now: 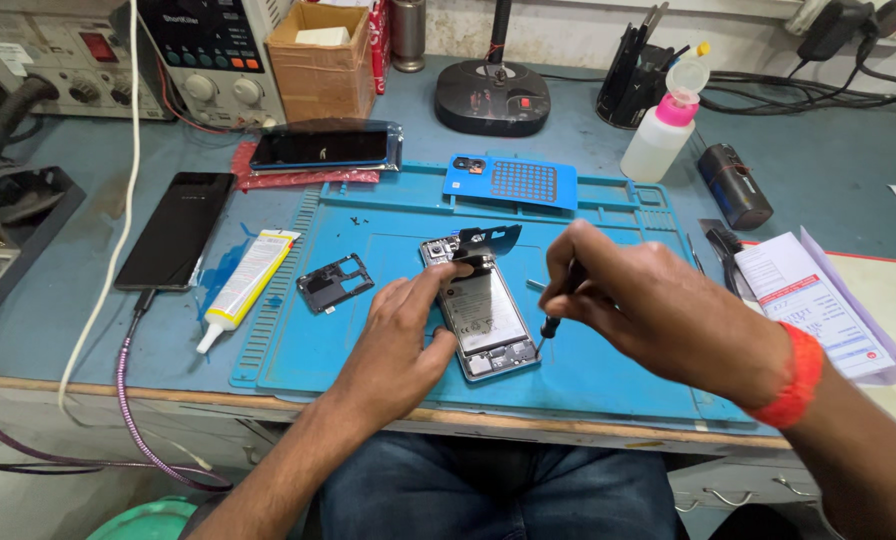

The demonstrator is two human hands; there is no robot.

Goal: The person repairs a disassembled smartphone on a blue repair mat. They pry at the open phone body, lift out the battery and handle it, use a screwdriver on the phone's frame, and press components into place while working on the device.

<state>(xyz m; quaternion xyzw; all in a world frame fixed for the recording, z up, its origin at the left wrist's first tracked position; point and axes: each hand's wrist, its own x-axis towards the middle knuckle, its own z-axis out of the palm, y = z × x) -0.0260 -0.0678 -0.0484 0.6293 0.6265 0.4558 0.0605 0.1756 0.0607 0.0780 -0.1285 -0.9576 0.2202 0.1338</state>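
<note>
On a blue mat [388, 350] on the bench, the left hand [398, 345] pins an opened phone [480, 315] by its edges while the right hand [638, 300] grips a screwdriver [553, 315] at its side; the phone looks light, stiff and fragile inside.

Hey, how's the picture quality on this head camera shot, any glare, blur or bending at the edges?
Head view: even, soft light with faint shadows under the left hand and right hand; glare on the opened phone and on the glossy screen panel behind the blue mat; both hands are slightly soft; wide-angle distortion bows the bench edge.
</note>
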